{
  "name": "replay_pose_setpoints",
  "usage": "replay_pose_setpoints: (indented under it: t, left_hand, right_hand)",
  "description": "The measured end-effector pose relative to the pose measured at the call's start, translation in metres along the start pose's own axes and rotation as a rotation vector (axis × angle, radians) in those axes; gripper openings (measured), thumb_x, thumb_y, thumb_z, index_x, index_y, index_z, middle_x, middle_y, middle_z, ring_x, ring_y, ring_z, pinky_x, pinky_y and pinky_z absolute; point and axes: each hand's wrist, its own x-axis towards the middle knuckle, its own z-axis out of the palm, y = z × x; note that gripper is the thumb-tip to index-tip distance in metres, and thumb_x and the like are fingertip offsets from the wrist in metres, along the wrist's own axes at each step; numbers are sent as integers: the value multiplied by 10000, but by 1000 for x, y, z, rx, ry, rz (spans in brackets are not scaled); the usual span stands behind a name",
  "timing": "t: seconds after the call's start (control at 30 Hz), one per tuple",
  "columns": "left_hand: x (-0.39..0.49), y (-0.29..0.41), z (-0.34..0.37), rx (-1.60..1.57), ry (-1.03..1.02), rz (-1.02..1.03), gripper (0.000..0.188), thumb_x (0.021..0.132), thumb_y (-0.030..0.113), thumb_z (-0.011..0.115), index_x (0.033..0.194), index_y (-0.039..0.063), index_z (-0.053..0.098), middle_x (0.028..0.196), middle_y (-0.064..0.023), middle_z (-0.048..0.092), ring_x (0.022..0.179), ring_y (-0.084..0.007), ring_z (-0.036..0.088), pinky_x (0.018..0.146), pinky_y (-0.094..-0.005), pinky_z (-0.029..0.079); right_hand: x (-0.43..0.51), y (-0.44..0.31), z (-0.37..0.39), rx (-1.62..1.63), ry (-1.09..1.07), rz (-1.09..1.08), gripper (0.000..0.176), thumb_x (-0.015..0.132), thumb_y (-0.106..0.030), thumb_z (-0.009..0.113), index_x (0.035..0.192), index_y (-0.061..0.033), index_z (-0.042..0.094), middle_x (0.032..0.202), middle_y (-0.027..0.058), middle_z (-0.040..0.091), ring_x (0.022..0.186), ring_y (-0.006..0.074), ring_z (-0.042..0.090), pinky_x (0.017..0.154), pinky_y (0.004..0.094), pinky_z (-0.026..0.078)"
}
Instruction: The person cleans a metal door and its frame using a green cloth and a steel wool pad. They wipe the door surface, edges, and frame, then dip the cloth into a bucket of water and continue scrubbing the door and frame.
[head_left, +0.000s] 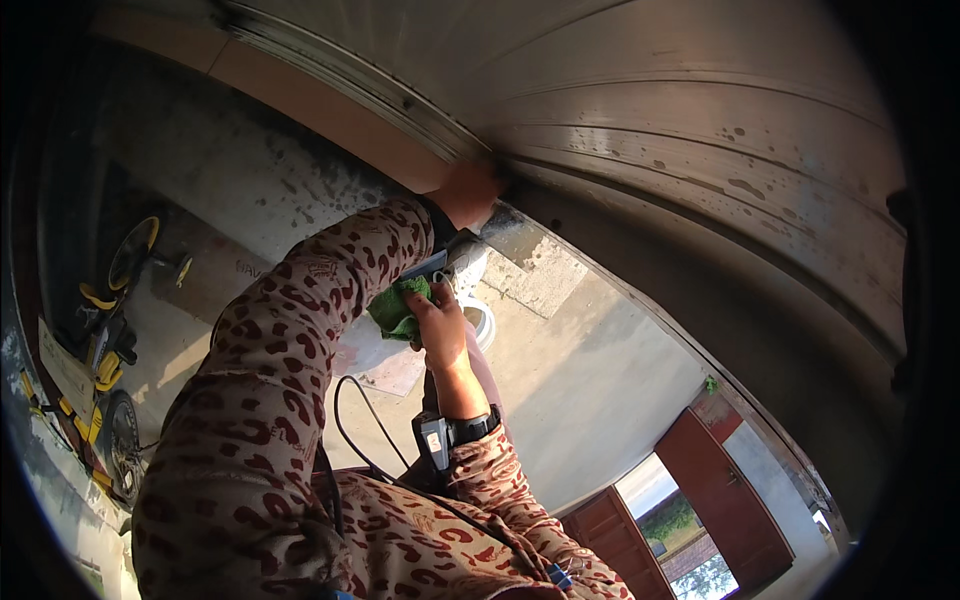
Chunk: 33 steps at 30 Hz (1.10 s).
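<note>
My right hand (441, 321) grips a bunched green cloth (395, 309) between thumb and fingers, in the middle of the view. Stretched out past it, my left hand (469, 193) is at the lower edge of a large metal panel (675, 150), near the end of a metal track (360, 90). That hand is blurred, and its fingers and anything in them are hidden. Dark spots, apparently wet, mark the panel. A black strap with a small device (435, 441) sits on my right wrist.
Below my hands are a white shoe (469, 264) and a white bucket (486, 324), partly hidden. A black and yellow bicycle (120, 420) stands at the left. Reddish-brown doors (720, 480) stand at the lower right, beyond the concrete floor (600, 375). A black cable (337, 409) loops before my body.
</note>
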Motion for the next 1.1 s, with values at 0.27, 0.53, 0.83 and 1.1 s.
replay_pose_setpoints:
  t: [0.27, 0.53, 0.83, 1.1]
  left_hand:
    - [-20, -32, -55, 302, -52, -194, 201, 741, 158, 522, 892, 71, 622, 928, -112, 560, 872, -273, 539, 749, -416, 414]
    - [-32, -48, -27, -242, 69, -16, 243, 785, 189, 500, 942, 60, 634, 998, -108, 606, 942, -282, 546, 865, -366, 402]
    - [-1, -12, -22, -958, -228, -139, 285, 761, 239, 557, 980, 63, 603, 979, -147, 615, 905, -217, 576, 789, -340, 432]
    - [-8, -2, -14, -506, 96, -114, 245, 752, 195, 543, 973, 108, 604, 867, -127, 625, 840, -330, 585, 738, -413, 473]
  right_hand:
    - [-4, -11, 4, 11, -4, 22, 246, 797, -163, 597, 958, -13, 489, 638, 38, 527, 399, 87, 418, 314, 235, 286]
    - [-6, -11, 9, -4, -35, 12, 213, 820, -156, 578, 960, -12, 506, 644, 36, 540, 399, 100, 453, 310, 229, 303]
    - [-8, -10, 9, 23, -22, 32, 265, 789, -130, 587, 997, -3, 483, 681, 40, 532, 428, 89, 437, 329, 233, 311]
    - [-5, -4, 7, 27, -45, 57, 262, 785, -137, 591, 979, 5, 486, 704, 48, 546, 448, 94, 457, 340, 233, 326]
